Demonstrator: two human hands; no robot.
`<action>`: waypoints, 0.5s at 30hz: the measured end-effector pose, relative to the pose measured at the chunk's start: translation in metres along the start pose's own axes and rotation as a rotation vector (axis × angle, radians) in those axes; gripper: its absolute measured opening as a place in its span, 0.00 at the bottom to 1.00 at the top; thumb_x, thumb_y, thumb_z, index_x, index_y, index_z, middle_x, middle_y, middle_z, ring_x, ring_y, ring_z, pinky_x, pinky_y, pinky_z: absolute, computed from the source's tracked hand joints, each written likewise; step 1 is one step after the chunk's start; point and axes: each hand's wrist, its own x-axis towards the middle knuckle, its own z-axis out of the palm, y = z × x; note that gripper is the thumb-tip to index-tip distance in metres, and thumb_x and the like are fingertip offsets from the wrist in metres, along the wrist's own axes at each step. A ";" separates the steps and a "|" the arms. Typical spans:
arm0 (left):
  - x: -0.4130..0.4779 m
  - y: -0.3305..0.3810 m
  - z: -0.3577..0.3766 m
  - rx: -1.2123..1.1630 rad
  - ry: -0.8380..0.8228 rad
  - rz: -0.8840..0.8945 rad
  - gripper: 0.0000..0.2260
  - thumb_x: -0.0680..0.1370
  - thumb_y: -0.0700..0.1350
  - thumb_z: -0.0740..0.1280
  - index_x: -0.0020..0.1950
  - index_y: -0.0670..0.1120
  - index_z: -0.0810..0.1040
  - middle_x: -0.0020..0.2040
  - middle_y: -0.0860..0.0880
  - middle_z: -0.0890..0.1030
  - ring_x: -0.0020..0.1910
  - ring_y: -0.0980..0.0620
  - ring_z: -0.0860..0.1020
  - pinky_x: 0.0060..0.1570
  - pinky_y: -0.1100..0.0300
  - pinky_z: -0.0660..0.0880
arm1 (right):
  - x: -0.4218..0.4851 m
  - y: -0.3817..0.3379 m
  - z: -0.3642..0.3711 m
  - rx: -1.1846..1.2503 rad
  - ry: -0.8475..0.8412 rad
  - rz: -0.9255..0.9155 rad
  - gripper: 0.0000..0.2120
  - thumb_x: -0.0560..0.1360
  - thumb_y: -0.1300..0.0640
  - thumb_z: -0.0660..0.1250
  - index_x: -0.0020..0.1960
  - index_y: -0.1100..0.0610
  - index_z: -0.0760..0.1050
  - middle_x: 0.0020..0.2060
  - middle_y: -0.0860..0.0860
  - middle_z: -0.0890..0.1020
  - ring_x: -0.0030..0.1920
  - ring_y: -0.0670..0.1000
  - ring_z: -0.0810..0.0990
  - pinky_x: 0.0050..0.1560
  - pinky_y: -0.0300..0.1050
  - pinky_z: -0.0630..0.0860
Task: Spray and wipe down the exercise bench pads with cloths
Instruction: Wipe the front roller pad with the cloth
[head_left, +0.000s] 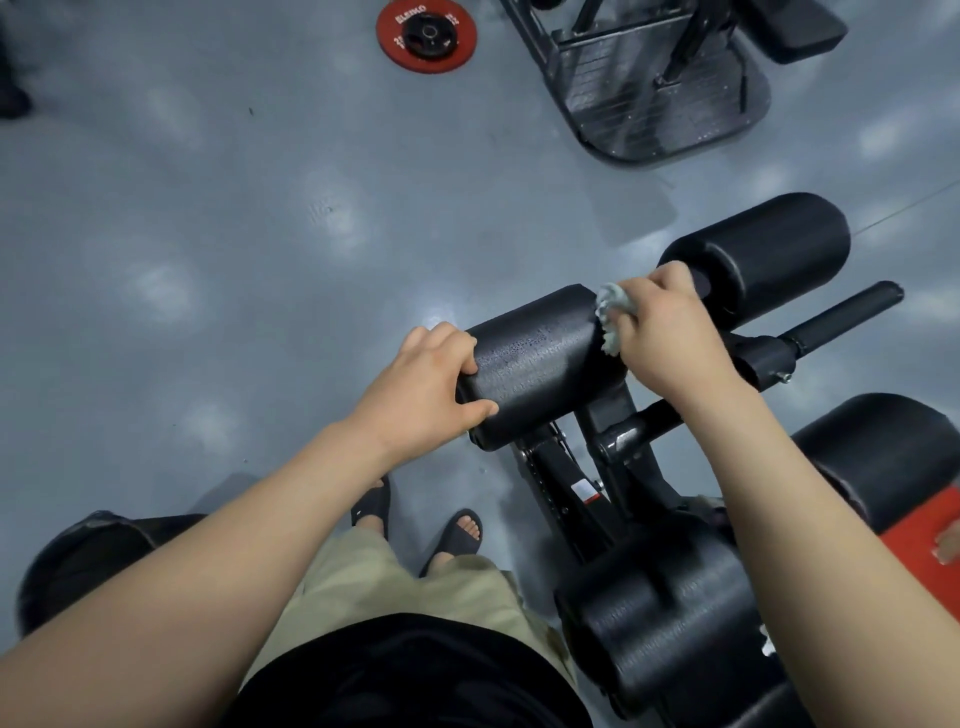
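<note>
On the black round roller pad (540, 364), your left hand (421, 384) grips its 8 o'clock end; your right hand (665, 332) squeezes a crumpled pale cloth (613, 314) at 2 o'clock.

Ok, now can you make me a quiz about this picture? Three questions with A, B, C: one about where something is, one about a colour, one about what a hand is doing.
1. Where is the red plate?
A on the floor
B on a shelf
C in a hand

2. What colour is the cloth?
A red
B pale grey
C black

3. What is the left hand doing?
A hanging free
B holding a bottle
C gripping the end of the pad

Answers:
1 A, the plate lies flat on the floor, far ahead.
2 B, the cloth bunched in the right hand is pale grey.
3 C, its fingers and thumb curl round the pad's end.
</note>
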 end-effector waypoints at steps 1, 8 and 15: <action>0.000 0.000 0.000 0.001 0.001 0.002 0.19 0.70 0.55 0.79 0.49 0.50 0.71 0.58 0.52 0.75 0.59 0.50 0.68 0.59 0.53 0.71 | 0.002 0.000 0.001 0.007 -0.001 0.036 0.13 0.80 0.61 0.63 0.63 0.60 0.78 0.56 0.59 0.73 0.52 0.62 0.77 0.52 0.46 0.71; -0.003 -0.006 0.005 -0.034 0.039 0.013 0.21 0.70 0.53 0.80 0.49 0.53 0.69 0.61 0.51 0.76 0.63 0.49 0.68 0.60 0.59 0.65 | -0.006 -0.012 0.019 -0.072 0.022 -0.033 0.11 0.75 0.69 0.62 0.54 0.62 0.79 0.46 0.56 0.70 0.43 0.63 0.74 0.46 0.52 0.75; -0.003 -0.008 0.009 -0.047 0.064 0.027 0.21 0.69 0.53 0.80 0.49 0.53 0.69 0.61 0.50 0.77 0.63 0.48 0.69 0.60 0.60 0.65 | -0.024 -0.045 0.022 -0.065 -0.062 -0.190 0.07 0.78 0.57 0.62 0.47 0.62 0.72 0.46 0.52 0.63 0.49 0.57 0.67 0.53 0.50 0.69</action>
